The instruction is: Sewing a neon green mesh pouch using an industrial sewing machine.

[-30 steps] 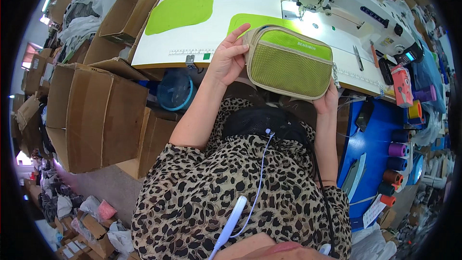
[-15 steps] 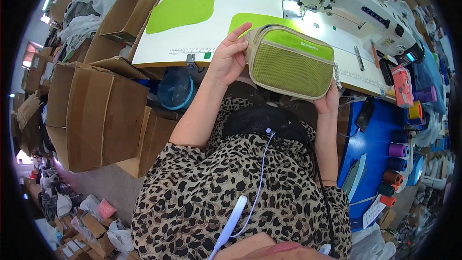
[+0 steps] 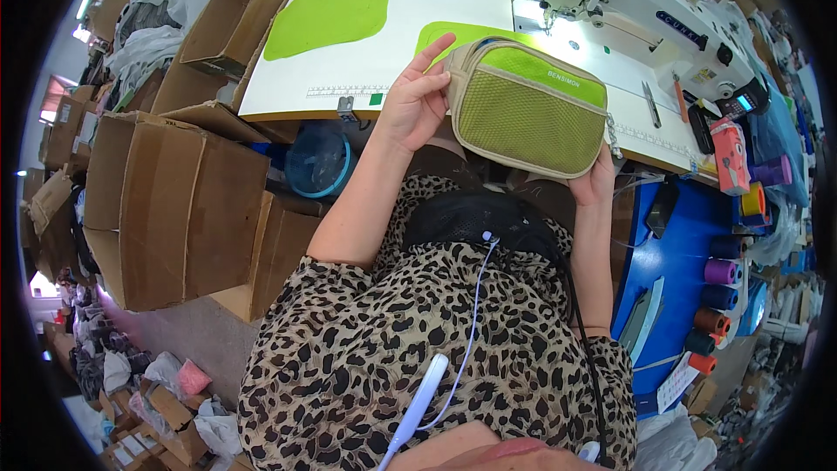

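I hold an olive and lime green pouch point(image 3: 523, 122) with beige trim and a mesh front pocket above my lap, over the front edge of the white table point(image 3: 261, 100). My left hand point(image 3: 414, 105) pinches its left end between thumb and fingers, the index finger raised. My right hand point(image 3: 591, 176) grips its lower right corner, partly hidden behind it; a short chain hangs at that side. A lime green cut panel point(image 3: 327, 19) lies on the table, and a second one point(image 3: 440, 33) is partly hidden by the pouch.
A white sewing machine point(image 3: 641, 17) stands at the right, near tweezers point(image 3: 650, 105) and a pink box point(image 3: 729, 157). Cardboard boxes point(image 3: 174, 209) and a blue bucket point(image 3: 318, 174) are at my left. Thread spools point(image 3: 720, 273) line a blue side surface point(image 3: 643, 253).
Over the last second the pouch, held in both hands, has risen slightly and shifted a little to the right. My left fingers have moved up slightly with it.
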The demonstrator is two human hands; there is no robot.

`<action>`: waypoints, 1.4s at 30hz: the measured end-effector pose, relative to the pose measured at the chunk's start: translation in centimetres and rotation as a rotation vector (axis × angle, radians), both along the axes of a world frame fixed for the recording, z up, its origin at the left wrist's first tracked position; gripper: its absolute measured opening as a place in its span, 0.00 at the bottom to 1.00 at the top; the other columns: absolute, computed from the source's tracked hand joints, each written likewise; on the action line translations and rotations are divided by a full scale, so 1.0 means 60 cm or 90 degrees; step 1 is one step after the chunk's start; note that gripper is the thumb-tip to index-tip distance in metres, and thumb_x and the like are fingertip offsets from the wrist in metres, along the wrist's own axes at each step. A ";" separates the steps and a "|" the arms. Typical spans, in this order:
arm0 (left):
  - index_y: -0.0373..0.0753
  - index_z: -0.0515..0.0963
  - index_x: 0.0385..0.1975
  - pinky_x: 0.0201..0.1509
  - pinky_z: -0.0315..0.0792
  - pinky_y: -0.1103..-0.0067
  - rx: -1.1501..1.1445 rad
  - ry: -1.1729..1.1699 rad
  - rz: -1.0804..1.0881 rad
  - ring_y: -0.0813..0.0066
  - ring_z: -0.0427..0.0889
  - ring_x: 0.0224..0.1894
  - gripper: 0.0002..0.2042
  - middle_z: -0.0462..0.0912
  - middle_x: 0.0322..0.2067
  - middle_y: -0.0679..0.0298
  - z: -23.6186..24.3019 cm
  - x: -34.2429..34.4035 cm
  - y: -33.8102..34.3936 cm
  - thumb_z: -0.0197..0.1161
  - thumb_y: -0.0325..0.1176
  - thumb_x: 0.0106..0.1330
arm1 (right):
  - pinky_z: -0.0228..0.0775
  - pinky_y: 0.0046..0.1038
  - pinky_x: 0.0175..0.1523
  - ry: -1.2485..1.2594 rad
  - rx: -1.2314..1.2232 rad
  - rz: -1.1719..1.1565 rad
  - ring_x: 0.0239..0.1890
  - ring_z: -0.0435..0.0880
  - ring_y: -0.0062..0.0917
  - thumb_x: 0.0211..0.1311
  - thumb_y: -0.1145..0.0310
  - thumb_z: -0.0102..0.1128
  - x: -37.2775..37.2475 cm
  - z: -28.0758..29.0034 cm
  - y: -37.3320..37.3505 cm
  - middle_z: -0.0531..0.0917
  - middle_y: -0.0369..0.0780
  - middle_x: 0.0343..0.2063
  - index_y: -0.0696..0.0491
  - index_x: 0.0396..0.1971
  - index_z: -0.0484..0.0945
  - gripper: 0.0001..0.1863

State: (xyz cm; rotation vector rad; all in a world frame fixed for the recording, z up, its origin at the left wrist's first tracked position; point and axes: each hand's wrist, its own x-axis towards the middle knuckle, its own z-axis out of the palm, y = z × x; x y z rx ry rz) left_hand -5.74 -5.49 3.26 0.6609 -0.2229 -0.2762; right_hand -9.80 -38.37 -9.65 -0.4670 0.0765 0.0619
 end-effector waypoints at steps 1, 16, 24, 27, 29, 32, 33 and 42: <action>0.35 0.63 0.71 0.62 0.76 0.73 -0.005 0.001 -0.002 0.69 0.80 0.56 0.28 0.79 0.57 0.53 0.000 0.000 0.000 0.52 0.18 0.68 | 0.70 0.43 0.68 -0.012 0.010 0.013 0.63 0.76 0.39 0.78 0.60 0.43 -0.001 0.000 0.000 0.77 0.48 0.62 0.59 0.64 0.70 0.24; 0.36 0.62 0.71 0.64 0.75 0.72 -0.011 0.028 -0.040 0.67 0.79 0.58 0.30 0.77 0.60 0.52 -0.029 -0.013 -0.001 0.52 0.17 0.66 | 0.73 0.41 0.64 -0.042 0.029 0.013 0.59 0.79 0.37 0.80 0.60 0.41 0.001 0.001 -0.007 0.79 0.48 0.59 0.60 0.63 0.71 0.23; 0.35 0.59 0.72 0.64 0.75 0.69 -0.019 0.034 -0.049 0.63 0.78 0.61 0.32 0.75 0.61 0.51 -0.061 -0.023 0.004 0.54 0.19 0.66 | 0.73 0.42 0.64 -0.028 0.049 0.007 0.59 0.79 0.39 0.79 0.60 0.42 0.004 -0.006 -0.013 0.79 0.49 0.59 0.61 0.62 0.72 0.23; 0.36 0.62 0.71 0.62 0.75 0.71 -0.027 0.045 -0.054 0.67 0.80 0.58 0.31 0.77 0.59 0.52 -0.057 -0.022 0.004 0.53 0.17 0.65 | 0.73 0.43 0.65 -0.025 0.059 0.009 0.59 0.79 0.40 0.80 0.57 0.42 0.006 -0.010 -0.015 0.78 0.49 0.60 0.60 0.62 0.72 0.24; 0.36 0.63 0.70 0.62 0.76 0.71 -0.027 0.047 -0.050 0.67 0.80 0.57 0.30 0.78 0.58 0.52 -0.056 -0.023 0.004 0.53 0.18 0.66 | 0.73 0.43 0.65 -0.025 0.051 0.004 0.59 0.79 0.40 0.79 0.57 0.43 0.005 -0.011 -0.015 0.78 0.49 0.60 0.60 0.62 0.73 0.24; 0.35 0.65 0.69 0.60 0.78 0.72 -0.016 0.065 -0.036 0.67 0.82 0.54 0.28 0.80 0.56 0.53 -0.048 -0.026 0.002 0.53 0.20 0.67 | 0.74 0.41 0.64 -0.024 0.032 -0.002 0.59 0.79 0.38 0.78 0.62 0.44 0.002 -0.007 -0.014 0.79 0.48 0.59 0.61 0.62 0.73 0.22; 0.35 0.65 0.69 0.60 0.78 0.72 -0.015 0.065 -0.037 0.67 0.82 0.54 0.28 0.80 0.56 0.53 -0.048 -0.026 0.002 0.53 0.20 0.67 | 0.74 0.41 0.64 -0.027 0.032 0.000 0.59 0.80 0.38 0.78 0.62 0.44 0.001 -0.002 -0.012 0.79 0.49 0.59 0.61 0.62 0.72 0.22; 0.34 0.68 0.66 0.61 0.71 0.75 0.562 -0.110 0.233 0.72 0.78 0.57 0.22 0.79 0.56 0.56 0.010 -0.013 0.019 0.54 0.36 0.77 | 0.74 0.19 0.45 -0.180 -0.363 -0.025 0.38 0.80 0.14 0.75 0.68 0.54 -0.043 0.175 0.033 0.83 0.34 0.36 0.57 0.43 0.78 0.09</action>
